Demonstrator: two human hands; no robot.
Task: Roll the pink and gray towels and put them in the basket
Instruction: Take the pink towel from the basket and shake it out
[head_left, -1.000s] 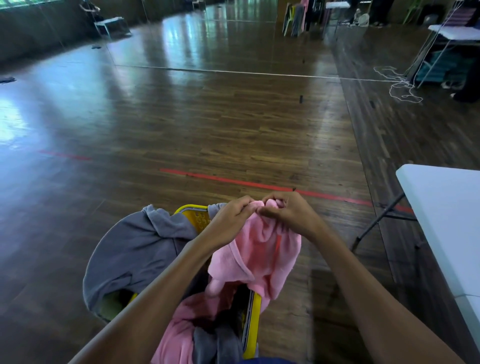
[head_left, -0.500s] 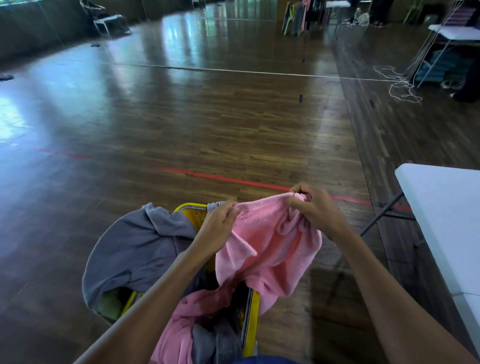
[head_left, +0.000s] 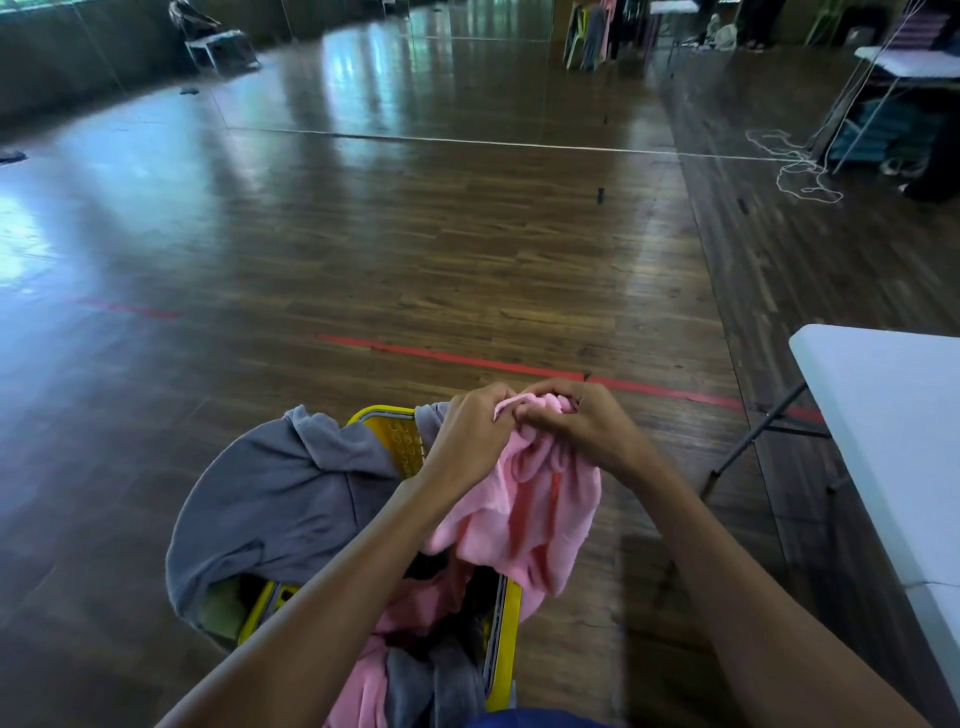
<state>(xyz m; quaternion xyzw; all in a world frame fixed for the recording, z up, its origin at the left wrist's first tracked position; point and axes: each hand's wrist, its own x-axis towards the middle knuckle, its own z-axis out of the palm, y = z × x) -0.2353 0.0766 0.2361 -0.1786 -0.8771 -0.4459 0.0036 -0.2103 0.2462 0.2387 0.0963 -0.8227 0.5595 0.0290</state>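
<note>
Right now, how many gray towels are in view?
2: one gray towel hangs over the left rim of the basket; a second gray piece lies inside, at the near end. More may be hidden under the pink towel.

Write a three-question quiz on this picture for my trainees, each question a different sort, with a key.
1. True or false: the left hand and right hand both grip the pink towel.
2. The large gray towel is: A draped over the yellow basket's rim; B spread flat on the floor; C held in the right hand.
3. Fill in: the white table stands on the person's ____ side.
Key: 1 true; 2 A; 3 right.
</note>
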